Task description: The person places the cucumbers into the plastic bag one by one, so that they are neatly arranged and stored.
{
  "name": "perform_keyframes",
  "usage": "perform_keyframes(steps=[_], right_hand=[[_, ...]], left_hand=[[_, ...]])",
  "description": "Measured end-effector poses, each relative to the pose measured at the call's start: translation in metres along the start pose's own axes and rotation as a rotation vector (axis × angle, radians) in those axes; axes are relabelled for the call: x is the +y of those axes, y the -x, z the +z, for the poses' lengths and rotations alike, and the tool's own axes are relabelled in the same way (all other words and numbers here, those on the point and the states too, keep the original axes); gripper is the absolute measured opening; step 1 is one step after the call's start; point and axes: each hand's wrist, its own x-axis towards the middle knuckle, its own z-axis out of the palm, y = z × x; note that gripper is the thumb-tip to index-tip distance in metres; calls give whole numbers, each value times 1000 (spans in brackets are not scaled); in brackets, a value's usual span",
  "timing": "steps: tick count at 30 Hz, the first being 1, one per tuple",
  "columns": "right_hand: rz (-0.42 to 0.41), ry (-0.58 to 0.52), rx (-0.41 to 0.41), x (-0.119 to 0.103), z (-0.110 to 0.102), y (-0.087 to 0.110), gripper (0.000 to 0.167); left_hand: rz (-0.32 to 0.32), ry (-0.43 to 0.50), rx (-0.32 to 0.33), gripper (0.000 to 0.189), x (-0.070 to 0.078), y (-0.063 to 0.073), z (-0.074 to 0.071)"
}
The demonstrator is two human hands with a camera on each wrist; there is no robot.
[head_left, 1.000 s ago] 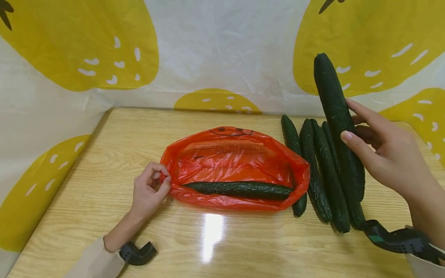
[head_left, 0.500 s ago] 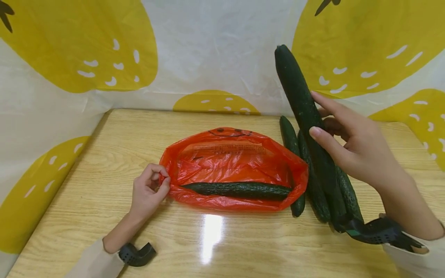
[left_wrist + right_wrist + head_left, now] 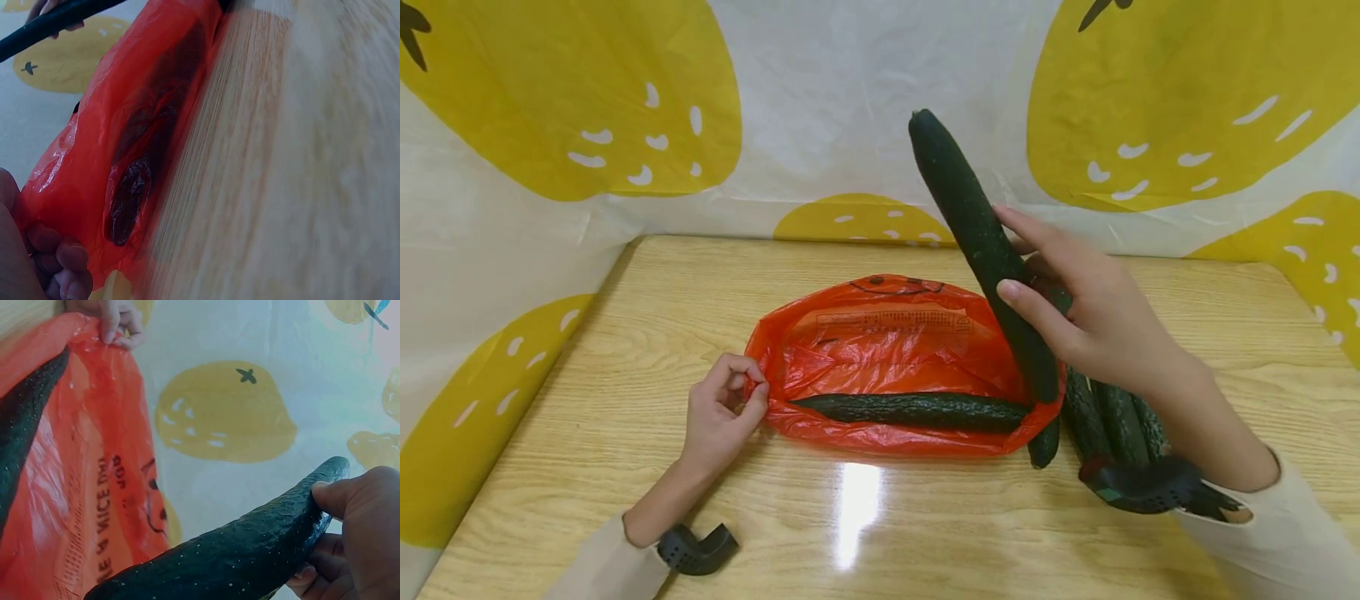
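In the head view my right hand (image 3: 1082, 304) grips a long dark green cucumber (image 3: 970, 221) by its middle. It is tilted, its upper end pointing up and left, its lower end overlapping the right side of a red plastic bag (image 3: 880, 358). My left hand (image 3: 722, 412) pinches the bag's left edge, and the bag's mouth gapes upward. One cucumber (image 3: 917, 408) lies lengthwise inside along the near side. In the left wrist view that cucumber (image 3: 131, 194) shows dark through the red film. The right wrist view has the held cucumber (image 3: 231, 550) between thumb and fingers.
Several more cucumbers (image 3: 1116, 417) lie side by side right of the bag, partly hidden under my right hand and wrist camera (image 3: 1142, 483). Beneath everything is a wood-grain table (image 3: 647, 317). A white cloth with yellow fruit prints (image 3: 880, 100) hangs behind it.
My right hand has carried the cucumber leftward, from above the row of cucumbers to above the bag's right side. The left hand keeps its pinch on the bag in the same spot.
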Motion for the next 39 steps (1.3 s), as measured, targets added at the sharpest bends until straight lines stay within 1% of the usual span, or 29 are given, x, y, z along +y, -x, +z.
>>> perform_keyframes(steps=[6, 11, 21, 32, 39], right_hand=[[-35, -10, -30, 1, 14, -3, 62], [-23, -4, -59, 4, 27, -3, 60], [-58, -25, -133, 11, 47, -1, 62], [-89, -2, -220, 16, 54, 4, 66], [-74, 7, -260, 19, 56, 7, 66]], left_hand=[[0, 0, -3, 22, -1, 1, 0], [10, 9, -4, 22, 0, 0, 0], [11, 7, -5, 22, -1, 0, 0], [11, -3, -6, 22, 0, -1, 0], [10, 12, -3, 22, -1, 0, -1]])
